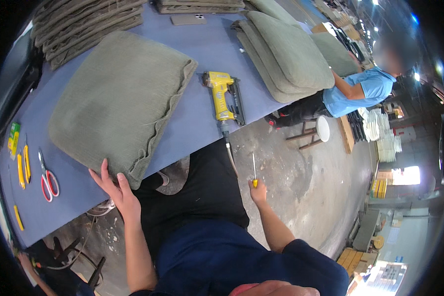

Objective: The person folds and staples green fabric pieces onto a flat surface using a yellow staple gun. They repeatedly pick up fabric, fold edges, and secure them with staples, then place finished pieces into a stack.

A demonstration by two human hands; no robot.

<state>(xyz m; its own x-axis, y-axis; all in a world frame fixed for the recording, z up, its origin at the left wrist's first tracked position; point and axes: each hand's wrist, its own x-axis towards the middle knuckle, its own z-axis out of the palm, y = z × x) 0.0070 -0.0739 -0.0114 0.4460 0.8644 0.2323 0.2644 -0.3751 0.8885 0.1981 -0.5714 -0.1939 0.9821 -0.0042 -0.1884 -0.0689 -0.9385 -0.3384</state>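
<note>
A grey-green fabric-covered cushion lies on the blue-topped table, one long side showing a rough, frayed seam. My left hand rests at its near corner, fingers spread and touching the fabric. Held away from the table, over the floor, my right hand is closed round the yellow handle of a screwdriver, its thin metal shaft pointing up and away from me. To the right of the cushion lies a yellow staple gun with an air hose hanging off the table edge.
Scissors, yellow cutters and a small green-yellow box lie on the table at left. Stacked covers stand at the far left, more cushions at right. Beyond, a person in blue stands near a stool.
</note>
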